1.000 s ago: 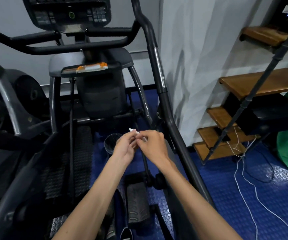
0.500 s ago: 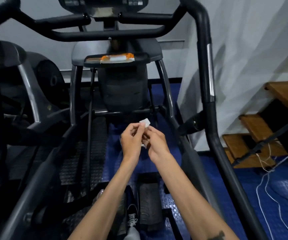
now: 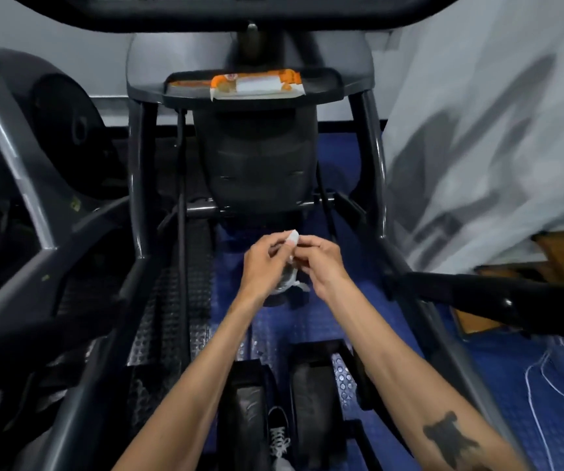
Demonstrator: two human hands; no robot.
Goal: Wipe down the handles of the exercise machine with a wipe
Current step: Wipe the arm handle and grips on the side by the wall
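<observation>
A small white wipe point(image 3: 291, 238) is pinched between the fingertips of my left hand point(image 3: 264, 265) and my right hand point(image 3: 319, 263), held together in front of me at mid-frame; part of the wipe hangs down between the palms. The black curved handlebar point(image 3: 239, 20) of the exercise machine crosses the top of the view, well above both hands. An orange and white wipe packet point(image 3: 256, 85) lies on the machine's dark tray point(image 3: 324, 91), beyond my hands.
Dark upright bars point(image 3: 372, 158) flank the console housing. Black foot pedals point(image 3: 311, 396) and my shoe point(image 3: 278, 436) are below. A white curtain point(image 3: 477, 130) hangs on the right, with white cords point(image 3: 542, 402) on the blue floor. Another machine point(image 3: 36, 164) stands left.
The view has swung left and tilted down, centring the machine; the stairs have slid out of sight. Both hands stay together on the wipe, working it between the fingertips.
</observation>
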